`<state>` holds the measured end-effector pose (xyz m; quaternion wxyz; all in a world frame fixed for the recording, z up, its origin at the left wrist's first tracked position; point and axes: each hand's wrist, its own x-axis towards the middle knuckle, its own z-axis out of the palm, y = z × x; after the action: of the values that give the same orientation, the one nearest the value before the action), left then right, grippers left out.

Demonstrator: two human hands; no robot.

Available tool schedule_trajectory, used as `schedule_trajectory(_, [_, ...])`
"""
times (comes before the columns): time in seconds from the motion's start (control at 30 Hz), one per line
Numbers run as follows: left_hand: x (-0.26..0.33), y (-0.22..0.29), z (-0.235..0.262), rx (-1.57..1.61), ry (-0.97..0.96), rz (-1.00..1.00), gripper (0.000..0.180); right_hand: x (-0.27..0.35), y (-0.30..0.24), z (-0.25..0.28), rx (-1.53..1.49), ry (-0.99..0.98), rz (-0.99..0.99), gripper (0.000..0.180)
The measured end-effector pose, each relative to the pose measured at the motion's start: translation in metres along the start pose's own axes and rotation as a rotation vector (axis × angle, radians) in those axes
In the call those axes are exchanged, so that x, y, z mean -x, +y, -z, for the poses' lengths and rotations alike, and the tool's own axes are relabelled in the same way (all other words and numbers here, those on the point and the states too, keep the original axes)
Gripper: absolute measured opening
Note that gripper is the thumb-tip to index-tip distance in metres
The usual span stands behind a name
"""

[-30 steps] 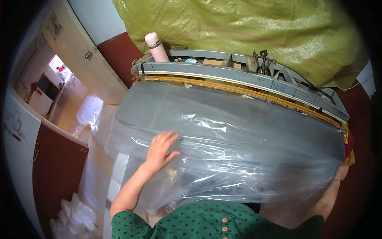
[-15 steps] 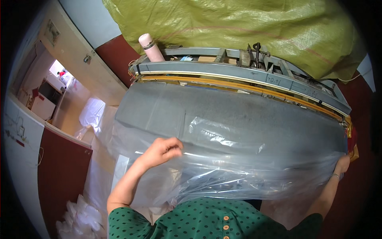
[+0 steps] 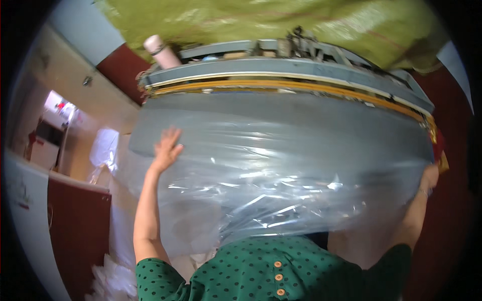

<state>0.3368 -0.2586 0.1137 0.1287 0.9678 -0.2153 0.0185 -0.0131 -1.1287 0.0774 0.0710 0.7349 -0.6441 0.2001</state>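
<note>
A wide sheet of clear plastic film (image 3: 261,195) lies wrinkled over a grey-topped worktable (image 3: 301,113) and hangs down its near side toward my body. My left hand (image 3: 168,149) is over the left part of the film, fingers spread and holding nothing; whether it touches the film I cannot tell. Out at the table's right end, my right hand (image 3: 430,178) is closed on the film's edge, its fingertips partly hidden.
A grey metal frame (image 3: 241,66) with a yellow-orange bar (image 3: 281,85) spans the table's far edge. A pink bottle (image 3: 163,52) stands at its left. Behind hangs a yellow-green tarp (image 3: 241,20). Bunched plastic (image 3: 118,276) lies on the floor by a doorway at left.
My left hand has moved forward and left, opening from curled fingers to spread ones. My right hand has moved forward along the table's end, and the film now reaches farther over the tabletop.
</note>
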Motion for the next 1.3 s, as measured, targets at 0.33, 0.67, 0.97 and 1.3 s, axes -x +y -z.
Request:
schedule_trajectory(0.33, [0.014,0.225,0.001,0.618,0.076,-0.449,0.01,0.033,-0.032,0.049,0.0,-0.008,-0.142,0.031])
schedule_trajectory(0.67, [0.074,0.321,-0.083,0.356,-0.267,-0.787,0.057,0.023,-0.027,0.029,0.0,-0.011,-0.073,0.031])
schedule_trajectory(0.97, [0.077,0.283,-0.081,0.387,-0.074,-0.568,0.046,0.024,-0.028,0.03,0.022,0.009,-0.021,0.032])
schedule_trajectory(1.3, [0.107,0.162,-0.056,0.074,-0.588,-0.194,0.036,0.007,-0.005,-0.002,-0.031,0.051,0.01,0.032])
